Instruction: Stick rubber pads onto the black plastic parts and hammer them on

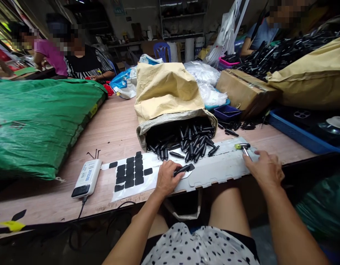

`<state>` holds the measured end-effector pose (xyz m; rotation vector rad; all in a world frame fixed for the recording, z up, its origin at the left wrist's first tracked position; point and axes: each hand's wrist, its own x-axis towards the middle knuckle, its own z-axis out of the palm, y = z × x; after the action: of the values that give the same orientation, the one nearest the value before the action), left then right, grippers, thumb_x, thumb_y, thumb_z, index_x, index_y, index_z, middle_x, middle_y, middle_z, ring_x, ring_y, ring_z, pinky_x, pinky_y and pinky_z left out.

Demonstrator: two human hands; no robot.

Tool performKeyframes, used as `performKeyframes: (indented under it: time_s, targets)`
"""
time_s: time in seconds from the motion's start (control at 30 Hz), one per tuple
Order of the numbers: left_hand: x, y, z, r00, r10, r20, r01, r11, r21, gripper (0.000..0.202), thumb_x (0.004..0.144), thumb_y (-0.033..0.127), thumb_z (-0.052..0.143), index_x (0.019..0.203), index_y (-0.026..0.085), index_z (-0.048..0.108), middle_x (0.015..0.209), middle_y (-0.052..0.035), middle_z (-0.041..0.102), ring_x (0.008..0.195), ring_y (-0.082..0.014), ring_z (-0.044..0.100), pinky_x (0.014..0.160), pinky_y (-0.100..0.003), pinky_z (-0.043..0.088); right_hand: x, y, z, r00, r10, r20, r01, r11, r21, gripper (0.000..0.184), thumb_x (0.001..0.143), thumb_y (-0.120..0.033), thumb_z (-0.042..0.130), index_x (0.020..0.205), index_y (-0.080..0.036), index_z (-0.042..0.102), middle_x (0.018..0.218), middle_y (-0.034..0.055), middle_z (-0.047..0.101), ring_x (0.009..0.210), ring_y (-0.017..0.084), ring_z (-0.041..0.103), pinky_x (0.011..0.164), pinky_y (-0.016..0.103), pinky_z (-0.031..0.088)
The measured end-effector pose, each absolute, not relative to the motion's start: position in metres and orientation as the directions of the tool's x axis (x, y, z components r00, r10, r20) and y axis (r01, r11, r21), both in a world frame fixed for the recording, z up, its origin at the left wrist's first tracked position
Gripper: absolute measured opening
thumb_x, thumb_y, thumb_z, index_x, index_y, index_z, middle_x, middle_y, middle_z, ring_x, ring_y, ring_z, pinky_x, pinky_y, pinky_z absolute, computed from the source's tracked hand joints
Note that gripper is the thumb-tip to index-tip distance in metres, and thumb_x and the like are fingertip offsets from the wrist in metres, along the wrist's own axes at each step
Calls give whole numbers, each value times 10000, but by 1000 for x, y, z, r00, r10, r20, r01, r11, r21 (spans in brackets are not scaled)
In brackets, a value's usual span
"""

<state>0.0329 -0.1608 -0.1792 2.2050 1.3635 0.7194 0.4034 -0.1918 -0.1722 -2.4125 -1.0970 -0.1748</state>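
My left hand [166, 177] is closed around a slim black cylindrical part [181, 170], holding it low over the grey board [227, 162]. A black square patch [190, 167] on a white scrap lies at the part's far end. My right hand [265, 170] is at the board's right end, its fingers around the handle of a small hammer [243, 146] with a yellow-green and dark head. To the left of my left hand, rows of black square stickers [129, 172] sit on a white backing sheet. Beyond it, loose black parts [190, 145] spill from a tan sack [167, 88].
A white power bank [88, 178] with a cable lies on the left, beside a large green sack [43, 125]. Blue tray [304, 134], cardboard box [244, 88] and purple basket [227, 112] stand on the right. Several people sit around the table.
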Motion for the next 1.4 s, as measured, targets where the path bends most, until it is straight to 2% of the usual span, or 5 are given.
performKeyframes:
  time_s: [0.23, 0.47, 0.7, 0.97, 1.4]
  targets:
    - [31, -161, -177, 358, 916, 183, 638, -383, 667, 143, 798, 248, 773, 929, 239, 715, 904, -17, 688, 939, -231, 549, 842, -358, 429, 416, -198, -183, 585, 779, 225, 786, -475, -396, 247, 849, -461, 587, 746, -241, 539, 764, 96, 547, 625, 199, 449, 614, 384, 335]
    - [32, -160, -177, 358, 918, 169, 634, -372, 678, 132, 800, 273, 792, 917, 243, 736, 856, -6, 695, 901, -218, 538, 825, -342, 419, 312, -223, -150, 413, 884, 218, 615, -95, -783, 364, 911, -481, 583, 1171, -227, 567, 824, 39, 705, 703, 205, 654, 678, 320, 504]
    - [32, -160, -177, 356, 922, 154, 638, -361, 680, 153, 792, 273, 804, 933, 254, 748, 863, -5, 701, 922, -228, 542, 842, -351, 410, 236, -242, -142, -25, 937, 348, 757, 245, -606, 408, 1016, -267, 454, 1404, -278, 578, 1259, 62, 705, 1077, 229, 692, 899, 329, 526]
    - [31, -159, -181, 342, 926, 161, 637, -355, 685, 143, 780, 272, 825, 900, 241, 752, 849, -10, 680, 903, -226, 529, 816, -347, 395, 219, -245, -152, -155, 938, 309, 948, 229, -219, 535, 953, -104, 482, 1433, -322, 575, 847, 19, 692, 715, 174, 659, 577, 283, 408]
    - [33, -160, -180, 353, 917, 189, 633, -382, 674, 162, 778, 248, 809, 922, 233, 739, 880, -13, 692, 927, -231, 531, 835, -354, 411, 257, -240, -141, 131, 916, 378, 953, -11, -303, 464, 999, -223, 495, 1430, -374, 576, 972, 21, 716, 812, 179, 667, 650, 280, 425]
